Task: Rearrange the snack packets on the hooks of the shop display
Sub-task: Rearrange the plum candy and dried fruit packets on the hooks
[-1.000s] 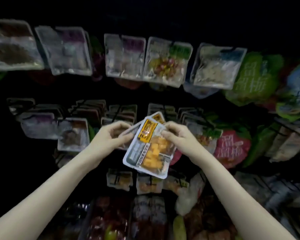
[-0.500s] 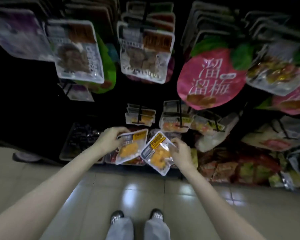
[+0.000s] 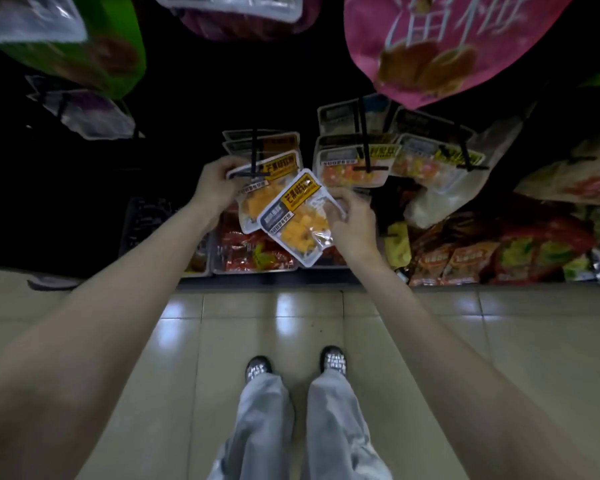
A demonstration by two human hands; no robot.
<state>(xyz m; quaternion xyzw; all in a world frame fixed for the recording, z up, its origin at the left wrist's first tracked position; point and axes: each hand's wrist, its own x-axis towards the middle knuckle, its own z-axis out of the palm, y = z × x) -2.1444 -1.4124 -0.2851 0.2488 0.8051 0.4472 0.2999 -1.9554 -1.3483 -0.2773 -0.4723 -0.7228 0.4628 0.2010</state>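
Hands on two mango packets at a low display hook.

Head view: left hand point(image 3: 215, 188) curled around the top edge of the rear mango packet point(image 3: 257, 199), right at the black hook point(image 3: 254, 157) carrying matching packets behind it. Right hand point(image 3: 352, 225) pinched on the right edge of the front mango packet point(image 3: 297, 220), tilted, overlapping the rear one just right of and below the left grip. Further right of both grips, mixed-fruit packets point(image 3: 352, 168) hung on neighbouring hooks; above, a pink pouch point(image 3: 447, 39) and a green pouch point(image 3: 94, 46), blurred. Below the grips, trays of red snack bags point(image 3: 253, 254) at the shelf foot, then tiled floor point(image 3: 430, 341), grey trousers and dark shoes point(image 3: 258, 367).
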